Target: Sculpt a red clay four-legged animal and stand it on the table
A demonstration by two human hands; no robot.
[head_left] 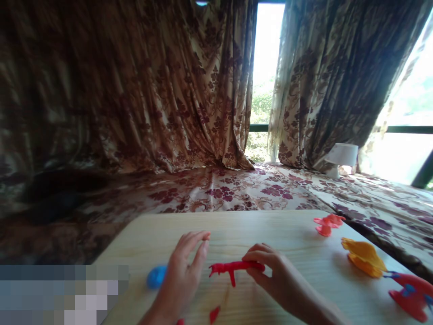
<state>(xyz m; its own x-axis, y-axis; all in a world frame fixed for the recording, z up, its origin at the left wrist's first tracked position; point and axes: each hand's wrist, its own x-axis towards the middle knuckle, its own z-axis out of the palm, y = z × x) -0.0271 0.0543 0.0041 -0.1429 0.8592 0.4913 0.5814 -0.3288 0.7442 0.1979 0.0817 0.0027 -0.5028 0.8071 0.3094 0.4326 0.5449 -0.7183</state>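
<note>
My right hand pinches one end of a red modelling-clay piece, long and thin, with a stub pointing down and a ragged left end. The piece is held above the light wooden table. To its left, my left hand has its fingers stretched out and the thumb a little apart from them; the fingertips look reddish, and I make out nothing held. Beside that hand lies a blue lump, partly hidden by the wrist. A small red scrap lies below the piece, and another red bit shows at the bottom edge.
Along the table's right side stand a coral-pink clay figure, a yellow clay shape and a red and blue clay figure. Behind the table are a flower-patterned cloth, curtains and a white lamp. The lower left is pixelated.
</note>
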